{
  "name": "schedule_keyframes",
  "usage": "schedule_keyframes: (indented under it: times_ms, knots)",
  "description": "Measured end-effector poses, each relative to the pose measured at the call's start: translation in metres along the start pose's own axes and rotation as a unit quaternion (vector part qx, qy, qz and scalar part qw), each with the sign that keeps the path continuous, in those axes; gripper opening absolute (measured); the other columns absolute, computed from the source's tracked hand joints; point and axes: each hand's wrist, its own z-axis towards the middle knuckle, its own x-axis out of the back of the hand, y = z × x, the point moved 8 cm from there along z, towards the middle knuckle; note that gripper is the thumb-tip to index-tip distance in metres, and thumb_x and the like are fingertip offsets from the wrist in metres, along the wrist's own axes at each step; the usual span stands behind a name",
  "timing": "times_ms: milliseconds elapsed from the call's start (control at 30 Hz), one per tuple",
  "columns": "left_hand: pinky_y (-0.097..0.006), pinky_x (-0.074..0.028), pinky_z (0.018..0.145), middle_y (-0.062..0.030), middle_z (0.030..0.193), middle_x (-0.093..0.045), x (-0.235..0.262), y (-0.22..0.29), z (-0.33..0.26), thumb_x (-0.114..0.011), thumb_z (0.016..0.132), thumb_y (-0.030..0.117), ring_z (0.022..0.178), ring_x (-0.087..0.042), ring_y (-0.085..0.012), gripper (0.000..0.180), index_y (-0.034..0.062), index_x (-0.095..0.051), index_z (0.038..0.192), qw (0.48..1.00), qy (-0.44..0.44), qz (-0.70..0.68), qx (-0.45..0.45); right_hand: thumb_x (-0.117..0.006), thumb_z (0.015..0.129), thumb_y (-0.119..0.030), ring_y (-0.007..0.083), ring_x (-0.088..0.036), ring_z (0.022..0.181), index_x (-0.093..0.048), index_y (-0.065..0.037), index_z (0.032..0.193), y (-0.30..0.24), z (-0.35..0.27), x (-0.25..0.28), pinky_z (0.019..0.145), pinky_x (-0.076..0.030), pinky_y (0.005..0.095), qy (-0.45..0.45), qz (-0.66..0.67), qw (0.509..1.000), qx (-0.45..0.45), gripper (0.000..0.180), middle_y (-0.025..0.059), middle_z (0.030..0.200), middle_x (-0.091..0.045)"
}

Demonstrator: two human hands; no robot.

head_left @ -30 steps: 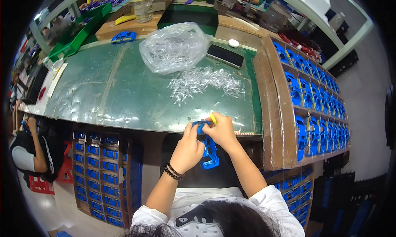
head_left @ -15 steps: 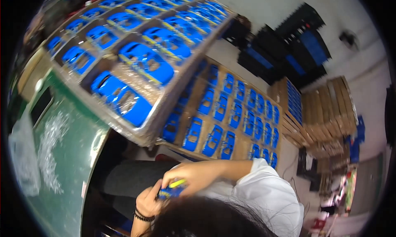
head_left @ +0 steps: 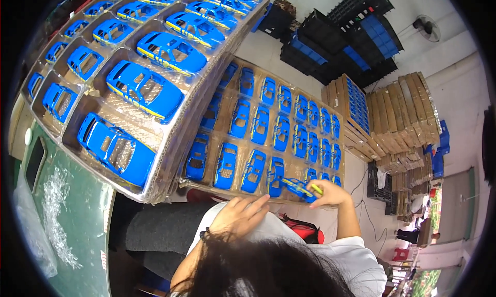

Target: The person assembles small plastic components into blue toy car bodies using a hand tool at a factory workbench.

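Now right hand (head_left: 330, 193) grips glossy car shell (head_left: 298, 187).

I wear a white short-sleeved shirt (head_left: 341, 255); its sleeve ends above my right elbow, so both forearms are bare. A dark beaded bracelet (head_left: 203, 234) circles my left wrist, just behind my left hand (head_left: 240, 217). My right hand (head_left: 330, 193) has no glove or ring that I can see. My dark hair (head_left: 258, 271) fills the lower edge, and my trousers (head_left: 160, 232) are dark grey.
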Motion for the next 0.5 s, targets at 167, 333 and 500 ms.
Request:
schedule_keyframes:
  times_ms: [167,333,500]
  knots:
    - [-0.029,-0.039,0.073,-0.0075,0.114,-0.047,0.003,0.000,-0.006,-0.050,0.068,0.012,0.087,-0.050,-0.0166,0.029,0.0078,-0.054,0.096,1.000,0.018,-0.005,0.019,-0.077,0.054,-0.027,0.0173,-0.051,0.076,-0.052,-0.002,0.090,0.024,0.014,0.017,0.066,-0.040,0.0289,0.069,-0.202,0.977,-0.004,0.051,0.0097,0.082,-0.055]
    - [-0.030,-0.039,0.072,-0.0069,0.110,-0.050,0.001,-0.002,-0.012,-0.051,0.066,0.011,0.084,-0.051,-0.0164,0.029,0.0077,-0.055,0.095,0.999,0.037,0.004,0.031,-0.069,0.065,-0.022,0.0307,-0.052,0.058,-0.055,0.000,0.071,0.063,0.032,-0.012,0.056,-0.042,0.0332,0.234,-0.201,0.951,0.018,0.027,0.0127,0.065,-0.054]
    - [-0.030,-0.040,0.072,-0.0073,0.107,-0.052,0.003,-0.002,-0.010,-0.052,0.065,0.010,0.085,-0.052,-0.0174,0.031,0.0067,-0.055,0.095,0.999,0.034,-0.003,0.026,-0.056,0.075,-0.014,0.0299,-0.055,0.070,-0.055,-0.003,0.077,0.088,-0.018,-0.008,0.059,-0.042,0.0374,0.504,-0.280,0.813,0.081,0.011,0.0153,0.082,-0.057]
